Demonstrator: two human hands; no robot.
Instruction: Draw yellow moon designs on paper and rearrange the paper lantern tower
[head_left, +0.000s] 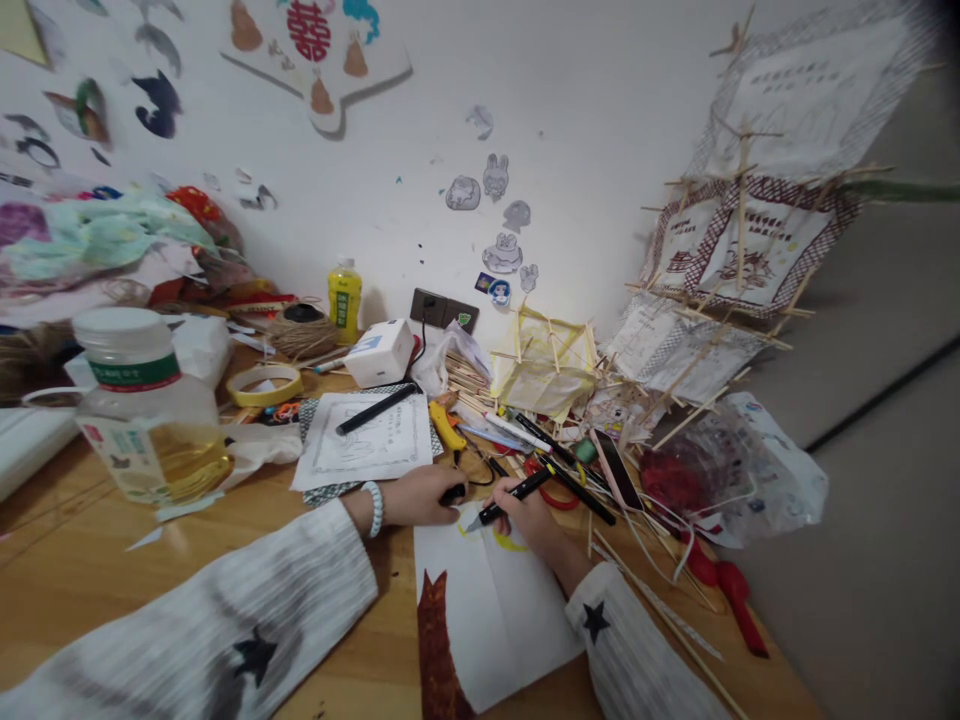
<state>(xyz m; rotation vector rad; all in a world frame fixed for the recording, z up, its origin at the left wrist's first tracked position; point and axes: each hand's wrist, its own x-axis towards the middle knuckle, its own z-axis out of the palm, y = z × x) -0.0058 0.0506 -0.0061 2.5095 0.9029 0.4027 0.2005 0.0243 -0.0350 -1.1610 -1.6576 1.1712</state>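
Right grip [528, 517] wrapped round black marker [526, 487] — white paper [517, 625] beneath; left grip [424, 497] — holding black cap [453, 494].

And there's a big jar [150, 415] at the left, tape roll [262, 400] just beside it, yellow bottle [344, 308] left of centre, stick-framed paper panels [784, 245] crowding upper right!

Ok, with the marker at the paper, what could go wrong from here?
The right hand, gripping the marker, is close to the yellow marks on the paper and might smudge them if they are wet. The jar stands beyond the left sleeve; a wide arm swing could knock it over.
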